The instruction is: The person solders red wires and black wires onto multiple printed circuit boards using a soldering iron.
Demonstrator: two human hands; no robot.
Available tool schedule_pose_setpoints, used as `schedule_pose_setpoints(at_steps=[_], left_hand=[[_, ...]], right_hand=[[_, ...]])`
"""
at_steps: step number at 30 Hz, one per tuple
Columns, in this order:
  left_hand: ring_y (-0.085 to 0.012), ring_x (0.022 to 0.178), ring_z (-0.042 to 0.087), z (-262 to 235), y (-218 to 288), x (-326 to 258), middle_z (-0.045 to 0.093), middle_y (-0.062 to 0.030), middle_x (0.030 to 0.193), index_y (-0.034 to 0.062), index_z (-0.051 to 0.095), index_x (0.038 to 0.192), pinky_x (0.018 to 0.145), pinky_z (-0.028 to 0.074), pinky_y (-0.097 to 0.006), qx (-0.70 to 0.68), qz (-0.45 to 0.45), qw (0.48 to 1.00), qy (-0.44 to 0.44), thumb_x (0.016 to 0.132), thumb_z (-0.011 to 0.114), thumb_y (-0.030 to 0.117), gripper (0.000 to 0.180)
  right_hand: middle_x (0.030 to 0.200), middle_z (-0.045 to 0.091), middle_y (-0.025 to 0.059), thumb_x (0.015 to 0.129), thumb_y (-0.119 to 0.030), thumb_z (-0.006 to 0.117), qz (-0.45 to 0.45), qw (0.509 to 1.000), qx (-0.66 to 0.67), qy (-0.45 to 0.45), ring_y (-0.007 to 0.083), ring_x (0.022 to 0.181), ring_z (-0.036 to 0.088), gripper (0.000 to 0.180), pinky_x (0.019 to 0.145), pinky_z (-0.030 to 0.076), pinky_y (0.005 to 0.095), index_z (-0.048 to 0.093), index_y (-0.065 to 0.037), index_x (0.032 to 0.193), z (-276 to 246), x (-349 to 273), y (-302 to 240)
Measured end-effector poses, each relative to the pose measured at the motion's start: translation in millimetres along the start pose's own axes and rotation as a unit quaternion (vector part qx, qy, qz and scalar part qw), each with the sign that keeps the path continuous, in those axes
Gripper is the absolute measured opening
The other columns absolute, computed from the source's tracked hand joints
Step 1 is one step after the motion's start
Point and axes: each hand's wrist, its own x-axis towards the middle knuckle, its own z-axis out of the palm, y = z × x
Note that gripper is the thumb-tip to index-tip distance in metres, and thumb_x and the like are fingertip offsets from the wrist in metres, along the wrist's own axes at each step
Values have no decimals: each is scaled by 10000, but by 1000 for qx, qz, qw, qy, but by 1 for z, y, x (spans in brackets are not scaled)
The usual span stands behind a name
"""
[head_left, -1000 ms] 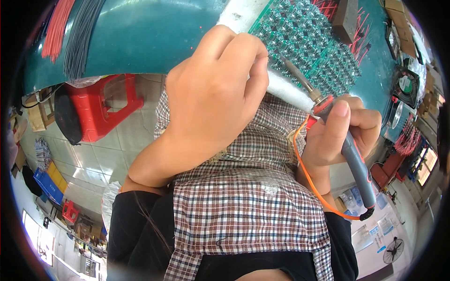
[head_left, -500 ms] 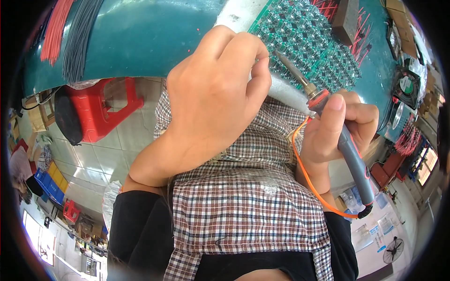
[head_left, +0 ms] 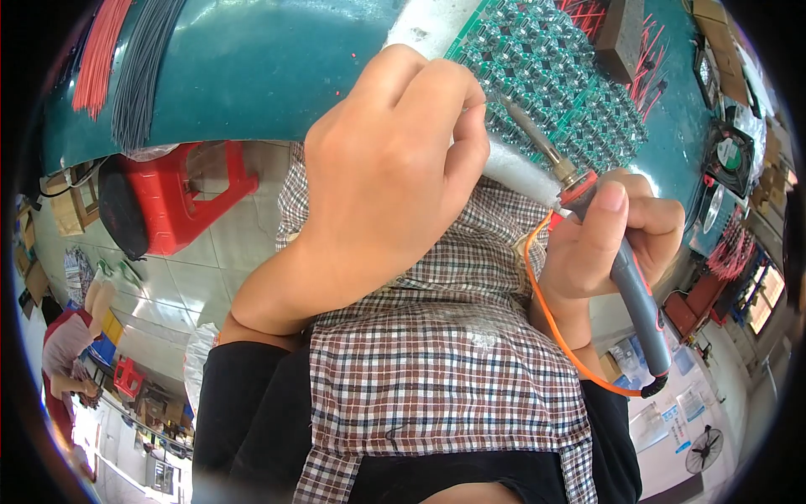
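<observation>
A green circuit board [head_left: 561, 74] packed with small parts lies on white foam [head_left: 514, 172] at the near edge of a teal table [head_left: 269, 67]. My right hand [head_left: 620, 244] grips a soldering iron [head_left: 606, 239] by its grey and red handle, and the metal tip touches the board's near edge. My left hand [head_left: 388, 168] is curled into a fist at that same edge, fingertips pinched beside the tip. What the fingers pinch is too small to tell. An orange cord [head_left: 561, 328] loops from the iron's handle.
Bundles of red wires [head_left: 99, 52] and grey wires [head_left: 144, 69] lie on the table's left. A red plastic stool [head_left: 180, 195] stands on the tiled floor below. Small black fans [head_left: 729, 155] and red wire offcuts sit at the right. Another person [head_left: 74, 344] bends over at far left.
My right hand has shifted the soldering iron slightly left along the board's near edge. My left hand has held its place.
</observation>
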Motion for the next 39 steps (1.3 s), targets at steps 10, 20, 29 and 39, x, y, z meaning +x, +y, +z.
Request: schedule_pose_setpoints(at_steps=[10,20,29,39], left_hand=[[-77,529,531,2,3,2,592,-25,796,61,669,861,514,437,-237,8,-29,999,-14,805,746,4,111],[-88,558,573,-2,6,4,600,-27,807,64,670,870,516,453,-238,-13,-47,999,-7,806,744,-4,118],[-80,511,518,2,5,13,609,-3,784,92,685,866,477,405,-243,46,-35,998,-2,815,742,60,82],[-84,494,476,4,0,15,601,-2,761,91,687,863,479,395,-250,43,-30,999,11,791,753,49,106]], right_hand=[[643,540,42,895,1,678,-1,1000,-13,-10,84,538,455,285,509,359,232,402,-71,886,7,2,1],[641,537,41,903,-12,666,-9,1000,-6,-8,75,539,435,278,510,344,234,395,-73,889,1,1,4],[610,517,18,903,-5,660,-8,999,16,51,59,526,409,265,513,324,229,406,-76,870,9,13,3],[613,534,22,891,35,660,-14,999,3,38,63,521,430,271,506,334,221,410,-69,871,15,14,5]])
